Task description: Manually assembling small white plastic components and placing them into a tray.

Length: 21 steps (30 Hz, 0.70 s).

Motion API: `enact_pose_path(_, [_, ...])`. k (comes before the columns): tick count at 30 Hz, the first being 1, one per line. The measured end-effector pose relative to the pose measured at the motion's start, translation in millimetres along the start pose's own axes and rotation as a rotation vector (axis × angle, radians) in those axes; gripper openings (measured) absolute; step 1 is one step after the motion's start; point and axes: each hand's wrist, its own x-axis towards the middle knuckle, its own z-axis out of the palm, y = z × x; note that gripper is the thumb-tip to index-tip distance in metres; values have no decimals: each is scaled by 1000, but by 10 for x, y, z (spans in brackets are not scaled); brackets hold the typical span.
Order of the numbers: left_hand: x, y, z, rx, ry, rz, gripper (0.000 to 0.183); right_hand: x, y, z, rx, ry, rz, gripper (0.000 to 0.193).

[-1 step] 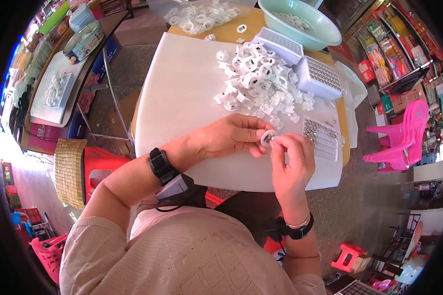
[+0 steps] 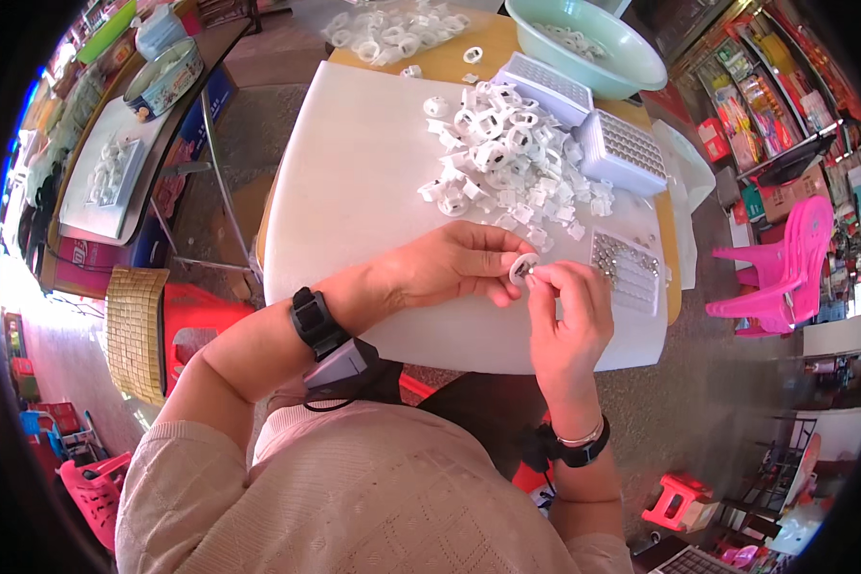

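Note:
My left hand [image 2: 454,263] is closed on a small white round plastic part [image 2: 519,271] with a dark spot at its middle, gripped between thumb and fingers. My right hand [image 2: 579,311] meets it from the right, thumb and forefinger pinched together against the part's face. Whatever lies between those right fingertips is too small to make out. Just beyond the right hand sits a white slotted tray [image 2: 644,299] with several shiny metal beads on it. Past both hands spreads a heap of white plastic parts [image 2: 502,143], some ring-shaped with dark centres.
A white foam sheet [image 2: 344,172] covers the wooden table. Two filled white trays [image 2: 627,148] stand to the right of the heap, before a pale green basin [image 2: 631,72]. A bag of white parts [image 2: 392,38] lies at the far edge. A pink chair [image 2: 784,273] stands right.

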Motion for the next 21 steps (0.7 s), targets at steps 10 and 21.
enact_pose_path(10, [18, -53, -1, 142, 9, 75, 32, 46, 12, -50, 238, -151, 249, 16])
enact_pose_path(21, [-7, -28, 38, 409, 52, 62, 35, 88, -44, -95, 237, -222, 277, 16])
